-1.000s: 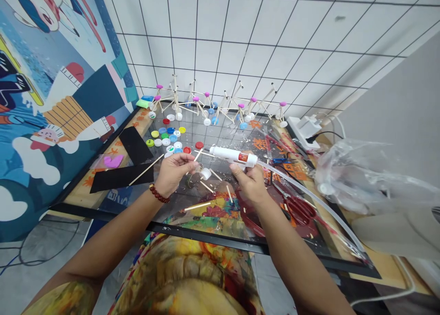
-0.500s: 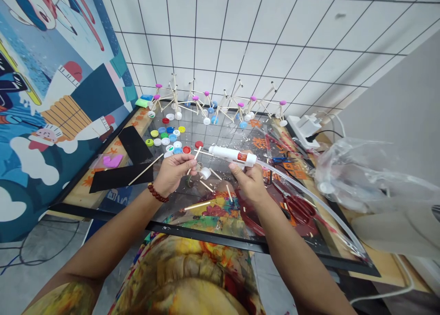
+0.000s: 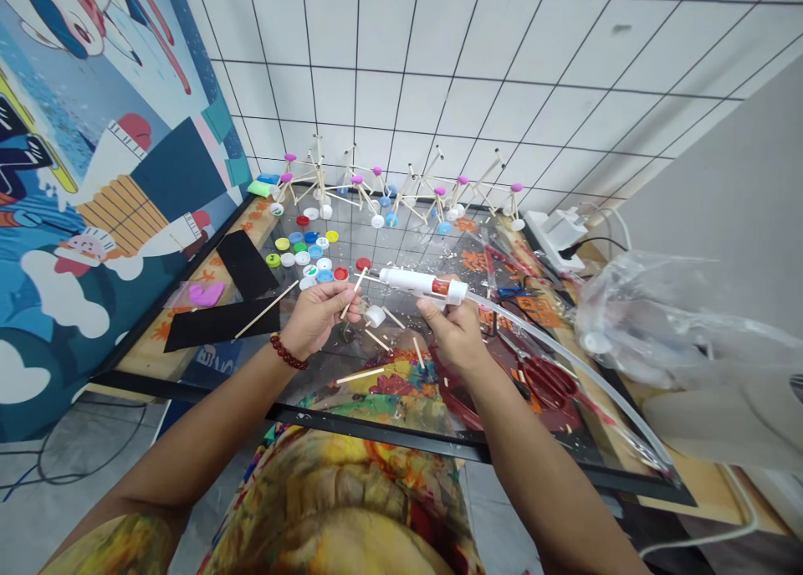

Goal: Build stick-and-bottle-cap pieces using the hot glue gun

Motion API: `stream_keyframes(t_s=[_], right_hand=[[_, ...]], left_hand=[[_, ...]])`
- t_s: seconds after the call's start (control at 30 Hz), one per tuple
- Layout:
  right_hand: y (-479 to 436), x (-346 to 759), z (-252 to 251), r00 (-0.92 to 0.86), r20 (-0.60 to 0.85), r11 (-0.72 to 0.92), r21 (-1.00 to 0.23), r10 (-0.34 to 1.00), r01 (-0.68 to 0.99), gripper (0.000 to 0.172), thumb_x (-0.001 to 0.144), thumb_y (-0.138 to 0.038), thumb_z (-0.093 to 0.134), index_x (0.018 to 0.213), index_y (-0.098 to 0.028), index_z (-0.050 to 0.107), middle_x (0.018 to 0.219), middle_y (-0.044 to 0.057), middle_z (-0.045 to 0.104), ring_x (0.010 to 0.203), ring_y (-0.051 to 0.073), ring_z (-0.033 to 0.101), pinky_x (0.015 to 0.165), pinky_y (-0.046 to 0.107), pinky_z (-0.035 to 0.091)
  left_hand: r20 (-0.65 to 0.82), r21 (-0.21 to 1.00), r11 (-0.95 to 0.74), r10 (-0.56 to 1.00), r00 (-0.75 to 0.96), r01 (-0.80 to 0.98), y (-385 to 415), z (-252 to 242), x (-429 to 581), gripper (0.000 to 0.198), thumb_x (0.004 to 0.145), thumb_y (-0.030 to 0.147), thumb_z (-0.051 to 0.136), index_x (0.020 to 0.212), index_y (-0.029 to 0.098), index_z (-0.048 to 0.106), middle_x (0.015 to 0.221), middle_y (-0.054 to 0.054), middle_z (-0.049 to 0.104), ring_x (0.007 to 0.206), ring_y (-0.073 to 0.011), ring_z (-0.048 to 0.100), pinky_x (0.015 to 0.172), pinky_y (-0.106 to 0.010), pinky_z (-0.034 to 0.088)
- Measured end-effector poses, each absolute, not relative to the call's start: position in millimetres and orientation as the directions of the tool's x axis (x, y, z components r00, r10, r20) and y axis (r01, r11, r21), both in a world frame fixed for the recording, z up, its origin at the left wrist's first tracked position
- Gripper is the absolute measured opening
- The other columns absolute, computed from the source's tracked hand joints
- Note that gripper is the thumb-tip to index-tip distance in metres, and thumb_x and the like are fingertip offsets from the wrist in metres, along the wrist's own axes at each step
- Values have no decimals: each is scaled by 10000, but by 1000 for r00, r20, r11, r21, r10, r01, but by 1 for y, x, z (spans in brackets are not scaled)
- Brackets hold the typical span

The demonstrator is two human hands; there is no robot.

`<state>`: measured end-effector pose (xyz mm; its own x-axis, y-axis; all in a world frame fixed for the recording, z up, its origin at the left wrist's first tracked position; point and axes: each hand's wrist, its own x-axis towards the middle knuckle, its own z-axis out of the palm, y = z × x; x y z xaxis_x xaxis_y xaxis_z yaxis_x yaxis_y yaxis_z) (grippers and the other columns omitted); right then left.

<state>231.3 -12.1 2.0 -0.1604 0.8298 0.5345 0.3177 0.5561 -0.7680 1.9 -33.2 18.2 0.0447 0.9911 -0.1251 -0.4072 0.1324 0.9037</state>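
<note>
Between its thumb and fingers, my left hand (image 3: 323,315) pinches a thin wooden stick (image 3: 357,286) that slants up to the right. My right hand (image 3: 457,328) is wrapped round a white glue gun (image 3: 411,281), whose nozzle points left at the upper part of the stick. Whether tip and stick touch is too small to tell. A clear tube or glue stick trails from the gun's rear. Just right of my left fingers lies a white cap (image 3: 375,315), with short sticks (image 3: 377,339) around it on the glossy table.
Coloured bottle caps (image 3: 315,251) lie behind my left hand. Stick figures with pink blobs (image 3: 357,180) line the back edge. Red scissors (image 3: 549,380), a power strip (image 3: 553,240) and a plastic bag (image 3: 652,324) are at right; black strips (image 3: 213,327) lie left.
The glue gun has shifted very slightly left towards the stick. Both hands keep their hold and are almost where they were.
</note>
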Motion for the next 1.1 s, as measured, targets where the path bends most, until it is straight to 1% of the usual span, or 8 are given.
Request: stream_keyframes(t_s=[0.1,0.3,0.47,0.57,0.77,0.93,1.1], right_hand=[[-11,232,2,-151,539,557,-768,829,316,210,879,-428,587,953,-234,619,950,33,598,874,219,553,767,355,455],[-12,231,3,-158,547,567,-762,822,313,210,865,-429,601,916,-228,632,932,38,599,847,219,548,773,372,449],[-11,232,2,-129,538,548,-774,833,315,215,870,-423,599,959,-229,628,902,32,599,827,215,559,757,359,451],[-11,233,2,-137,540,552,-767,831,326,224,874,-436,592,950,-230,632,878,31,600,826,218,560,754,357,451],[-13,233,3,-154,542,558,-750,826,356,238,871,-453,598,930,-226,639,918,42,616,860,230,561,774,369,453],[-12,233,2,-133,548,557,-754,826,348,230,887,-445,587,965,-235,636,965,45,622,909,237,563,797,375,457],[-14,232,1,-172,539,564,-756,825,333,202,909,-419,571,889,-234,650,985,48,632,891,227,577,799,378,458]], left_hand=[[-125,902,140,990,64,-409,-33,19,2,330,592,341,881,786,114,739,675,-24,662,580,-84,600,547,-208,533],[-114,907,135,991,76,-399,-34,18,3,299,626,348,862,794,126,752,688,-36,671,593,-94,605,541,-211,542],[-111,910,136,990,87,-392,-34,17,2,298,627,354,864,786,126,754,689,-44,679,599,-98,611,539,-209,542],[-110,908,139,989,95,-396,-34,18,2,310,620,362,868,787,126,755,689,-41,677,599,-94,609,538,-204,540],[-112,903,140,989,92,-406,-33,18,3,314,623,368,865,784,124,751,681,-40,662,598,-96,595,535,-212,535],[-107,901,135,990,90,-413,-33,16,2,314,636,366,857,802,122,749,699,-38,662,606,-93,593,551,-215,529],[-118,898,137,990,71,-418,-32,17,1,312,621,352,866,801,125,750,692,-32,660,601,-92,592,558,-223,530]])
